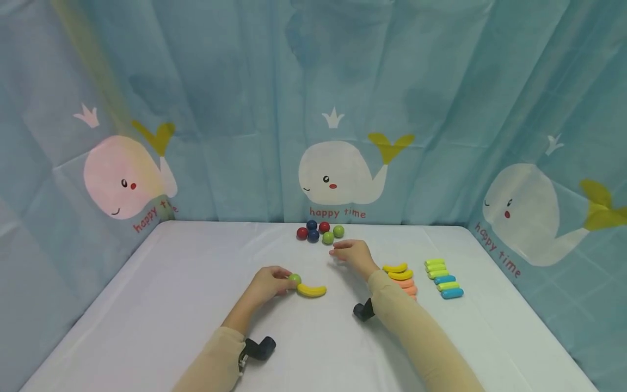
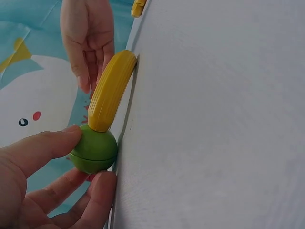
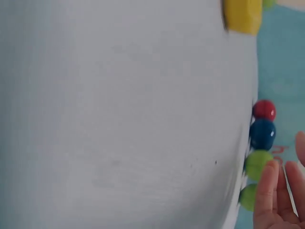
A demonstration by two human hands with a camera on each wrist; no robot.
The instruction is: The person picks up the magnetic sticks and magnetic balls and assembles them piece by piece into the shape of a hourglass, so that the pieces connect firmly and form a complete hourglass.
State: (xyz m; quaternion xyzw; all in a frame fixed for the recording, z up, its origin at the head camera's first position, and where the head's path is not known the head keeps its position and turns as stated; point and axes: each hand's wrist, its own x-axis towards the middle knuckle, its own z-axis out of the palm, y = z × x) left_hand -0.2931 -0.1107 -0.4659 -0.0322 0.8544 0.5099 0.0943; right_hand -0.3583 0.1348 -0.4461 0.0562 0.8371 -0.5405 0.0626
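Observation:
My left hand (image 1: 268, 284) pinches a green ball (image 2: 94, 150) between thumb and fingers, low over the white table. The ball has a seam round it and touches the near end of a yellow toy banana (image 2: 112, 90), which lies on the table to its right in the head view. Farther back, my right hand (image 1: 356, 257) reaches over the table with fingers loosely extended and nothing in them. It is nearest to two other green balls (image 1: 328, 238), beside red balls (image 1: 302, 233) and dark blue balls (image 1: 313, 236). In the right wrist view its fingers overlap one green ball (image 3: 258, 164); contact is unclear.
Right of the right forearm lie two yellow bananas (image 1: 400, 275) and orange pieces (image 1: 406, 283), partly hidden by the sleeve. Farther right is a column of lime-green pieces (image 1: 436, 268) and blue pieces (image 1: 452, 293). A whale-print curtain (image 1: 235, 109) surrounds the table (image 1: 147, 305).

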